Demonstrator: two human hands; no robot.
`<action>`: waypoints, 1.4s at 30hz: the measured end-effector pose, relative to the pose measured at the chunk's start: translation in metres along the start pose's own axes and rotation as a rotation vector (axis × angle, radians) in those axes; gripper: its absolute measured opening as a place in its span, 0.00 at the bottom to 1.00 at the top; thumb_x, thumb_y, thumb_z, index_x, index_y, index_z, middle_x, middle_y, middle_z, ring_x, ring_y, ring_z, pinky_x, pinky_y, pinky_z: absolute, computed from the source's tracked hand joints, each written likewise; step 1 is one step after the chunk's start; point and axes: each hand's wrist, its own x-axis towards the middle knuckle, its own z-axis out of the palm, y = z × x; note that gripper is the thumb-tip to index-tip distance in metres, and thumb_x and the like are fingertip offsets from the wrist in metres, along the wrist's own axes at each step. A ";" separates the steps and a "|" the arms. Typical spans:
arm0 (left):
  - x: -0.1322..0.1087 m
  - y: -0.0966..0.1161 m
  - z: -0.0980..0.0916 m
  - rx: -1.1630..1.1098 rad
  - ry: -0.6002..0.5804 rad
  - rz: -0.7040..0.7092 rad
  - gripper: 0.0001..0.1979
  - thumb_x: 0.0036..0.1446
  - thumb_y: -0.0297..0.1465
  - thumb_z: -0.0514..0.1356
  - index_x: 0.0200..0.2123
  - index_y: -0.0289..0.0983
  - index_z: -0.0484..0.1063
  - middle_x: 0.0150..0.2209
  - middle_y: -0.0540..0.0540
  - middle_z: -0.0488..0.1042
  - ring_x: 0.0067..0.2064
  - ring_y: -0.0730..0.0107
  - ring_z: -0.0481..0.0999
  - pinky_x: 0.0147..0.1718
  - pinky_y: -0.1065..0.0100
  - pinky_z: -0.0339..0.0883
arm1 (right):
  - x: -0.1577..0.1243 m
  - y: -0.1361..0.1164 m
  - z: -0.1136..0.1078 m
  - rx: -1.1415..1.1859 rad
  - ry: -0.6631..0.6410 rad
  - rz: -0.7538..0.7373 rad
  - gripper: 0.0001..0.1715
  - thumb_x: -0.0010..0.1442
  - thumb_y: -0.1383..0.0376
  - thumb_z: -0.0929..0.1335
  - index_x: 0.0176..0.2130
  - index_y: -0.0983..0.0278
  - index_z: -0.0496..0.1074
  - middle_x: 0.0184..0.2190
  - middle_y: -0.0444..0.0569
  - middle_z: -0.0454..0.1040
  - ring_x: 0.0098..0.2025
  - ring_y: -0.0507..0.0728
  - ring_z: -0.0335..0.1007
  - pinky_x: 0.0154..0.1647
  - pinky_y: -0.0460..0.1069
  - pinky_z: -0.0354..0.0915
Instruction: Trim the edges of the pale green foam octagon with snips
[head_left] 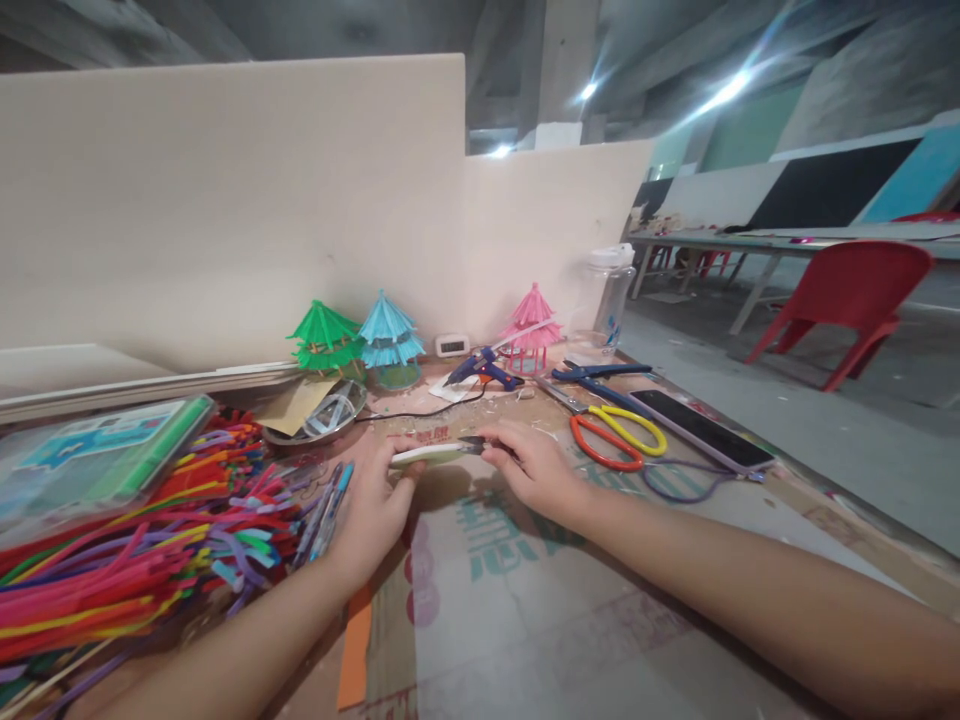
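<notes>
My left hand [384,490] grips a pale, whitish-green slim object [435,454] between thumb and fingers, above the board in front of me. Its right end is dark [471,445] and looks like metal; what kind of tool or piece it is, I cannot tell. The fingers of my right hand [536,465] are pinched together at that dark end. Several pens [326,510] lie beside my left wrist. To the right of my right hand are scissors [619,436] with an orange and a yellow handle loop.
Green [322,335], blue [390,340] and pink [534,330] paper pavilions stand at the back, near a glue gun [484,370] and bottle [609,300]. Colourful pipe cleaners [135,560] and a plastic case [97,460] cover the left. A phone [701,430] and blue-handled pliers [600,378] lie right.
</notes>
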 end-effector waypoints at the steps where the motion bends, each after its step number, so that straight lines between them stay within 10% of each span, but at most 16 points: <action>1: 0.000 0.000 0.000 -0.004 0.001 0.007 0.08 0.56 0.33 0.52 0.38 0.39 0.66 0.37 0.48 0.71 0.43 0.65 0.70 0.43 0.66 0.62 | 0.000 0.000 -0.001 -0.021 -0.012 -0.013 0.13 0.62 0.64 0.61 0.42 0.64 0.71 0.36 0.52 0.76 0.38 0.57 0.72 0.38 0.51 0.66; 42: 0.003 -0.015 0.001 -0.051 -0.037 0.010 0.09 0.56 0.35 0.53 0.39 0.39 0.66 0.37 0.48 0.71 0.40 0.65 0.70 0.41 0.67 0.62 | 0.003 0.007 0.002 -0.012 -0.019 0.033 0.12 0.61 0.64 0.62 0.41 0.64 0.72 0.36 0.51 0.77 0.37 0.57 0.72 0.36 0.50 0.65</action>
